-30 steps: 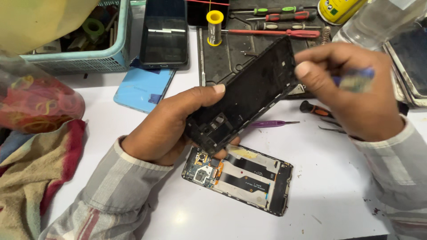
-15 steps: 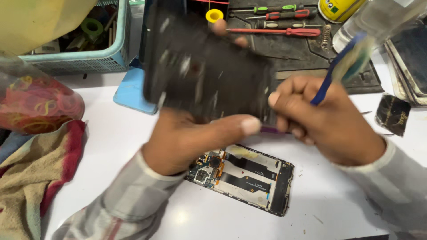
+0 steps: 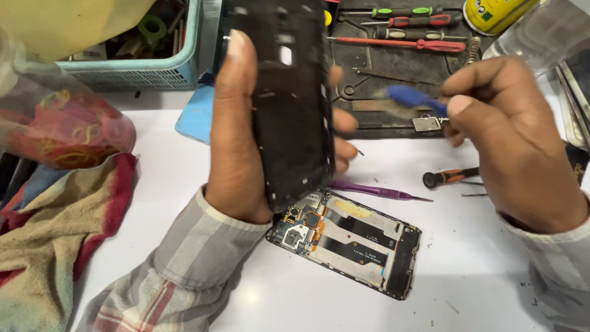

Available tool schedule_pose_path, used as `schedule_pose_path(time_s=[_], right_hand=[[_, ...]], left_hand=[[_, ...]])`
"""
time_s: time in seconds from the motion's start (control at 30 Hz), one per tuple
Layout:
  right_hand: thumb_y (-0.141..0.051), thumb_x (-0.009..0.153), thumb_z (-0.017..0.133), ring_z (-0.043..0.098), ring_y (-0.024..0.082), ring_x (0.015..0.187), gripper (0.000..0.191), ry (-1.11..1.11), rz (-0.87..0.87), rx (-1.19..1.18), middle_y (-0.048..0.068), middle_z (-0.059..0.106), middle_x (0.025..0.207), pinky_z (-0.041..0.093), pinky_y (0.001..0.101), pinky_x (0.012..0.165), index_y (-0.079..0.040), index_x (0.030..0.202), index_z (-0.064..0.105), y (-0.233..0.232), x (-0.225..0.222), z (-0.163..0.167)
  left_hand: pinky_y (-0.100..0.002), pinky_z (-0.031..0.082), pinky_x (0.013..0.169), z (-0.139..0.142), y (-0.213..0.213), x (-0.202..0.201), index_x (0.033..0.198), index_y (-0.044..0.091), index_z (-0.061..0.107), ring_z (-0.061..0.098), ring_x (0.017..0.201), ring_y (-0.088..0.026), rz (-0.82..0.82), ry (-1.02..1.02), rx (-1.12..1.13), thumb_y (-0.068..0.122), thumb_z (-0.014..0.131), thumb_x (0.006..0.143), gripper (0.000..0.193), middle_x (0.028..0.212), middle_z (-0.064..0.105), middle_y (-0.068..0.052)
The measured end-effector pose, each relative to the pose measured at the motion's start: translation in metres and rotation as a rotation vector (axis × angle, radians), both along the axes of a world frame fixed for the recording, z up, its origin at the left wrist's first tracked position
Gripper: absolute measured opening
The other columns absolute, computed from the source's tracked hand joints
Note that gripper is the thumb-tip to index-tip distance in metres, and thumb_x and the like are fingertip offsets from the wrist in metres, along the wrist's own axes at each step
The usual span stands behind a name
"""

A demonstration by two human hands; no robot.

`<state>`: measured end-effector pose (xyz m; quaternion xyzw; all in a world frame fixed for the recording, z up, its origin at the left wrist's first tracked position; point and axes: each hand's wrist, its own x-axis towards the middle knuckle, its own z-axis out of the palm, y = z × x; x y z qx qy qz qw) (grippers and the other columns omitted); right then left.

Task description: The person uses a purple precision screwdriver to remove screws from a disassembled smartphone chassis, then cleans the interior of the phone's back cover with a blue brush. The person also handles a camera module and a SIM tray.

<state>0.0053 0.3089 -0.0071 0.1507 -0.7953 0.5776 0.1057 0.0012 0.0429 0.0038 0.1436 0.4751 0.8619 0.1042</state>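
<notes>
White bench; left hand lifts black frame, top cropped.

— Where was the phone frame sitting?

— Upright in the left hand, left of centre, above the near table. The opened phone lay flat on the table just near of it, running off to the right.

— And the right hand?

— To the right, with a pry tool between hand and frame. A spudger lay between the hands, a short screwdriver right of it.

— Farther back?

— A work mat lay far centre, with a row of screwdrivers on its far edge. A basket stood far left, a towel near left.
</notes>
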Motion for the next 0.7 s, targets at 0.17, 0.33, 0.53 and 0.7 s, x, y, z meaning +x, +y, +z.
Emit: schedule_pose_path(time_s=[0.17, 0.33, 0.53, 0.7], right_hand=[[-0.008, 0.115, 0.07, 0.052, 0.014, 0.088, 0.017, 0.47, -0.18, 0.415, 0.008, 0.056, 0.106, 0.044, 0.0238, 0.081, 0.002, 0.117, 0.057, 0.003, 0.0, -0.01], [-0.005, 0.102, 0.076, 0.057, 0.024, 0.091, 0.015, 0.666, -0.184, 0.623, 0.015, 0.064, 0.102, 0.045, 0.0291, 0.076, 0.004, 0.103, 0.064, 0.005, -0.001, 0.007], [-0.005, 0.094, 0.081, 0.062, 0.025, 0.089, 0.015, 0.739, -0.048, 0.673, 0.012, 0.07, 0.094, 0.045, 0.0363, 0.078, 0.0, 0.095, 0.067, -0.012, 0.004, 0.016], [-0.008, 0.089, 0.079, 0.06, 0.02, 0.078, 0.015, 0.654, 0.055, 0.637, 0.008, 0.07, 0.087, 0.043, 0.0352, 0.076, -0.001, 0.089, 0.066, -0.016, 0.002, 0.015]], left_hand=[[-0.038, 0.064, 0.06, 0.002, 0.005, 0.003, 0.126, -0.002, 0.067, 0.073, 0.07, -0.025, -0.089, -0.198, -0.118, 0.076, 0.036, 0.089, 0.091, 0.092, 0.069, -0.014], [-0.04, 0.065, 0.066, 0.006, 0.006, 0.004, 0.129, 0.001, 0.063, 0.073, 0.081, -0.026, -0.047, -0.182, -0.13, 0.071, 0.038, 0.089, 0.085, 0.1, 0.07, -0.016], [-0.042, 0.063, 0.081, 0.011, 0.002, 0.005, 0.135, -0.003, 0.061, 0.071, 0.099, -0.027, -0.009, -0.162, -0.006, 0.065, 0.037, 0.095, 0.082, 0.112, 0.072, -0.019], [-0.043, 0.058, 0.102, 0.011, -0.012, 0.006, 0.142, -0.01, 0.057, 0.069, 0.11, -0.034, -0.123, -0.085, 0.097, 0.064, 0.033, 0.097, 0.09, 0.114, 0.07, -0.024]])
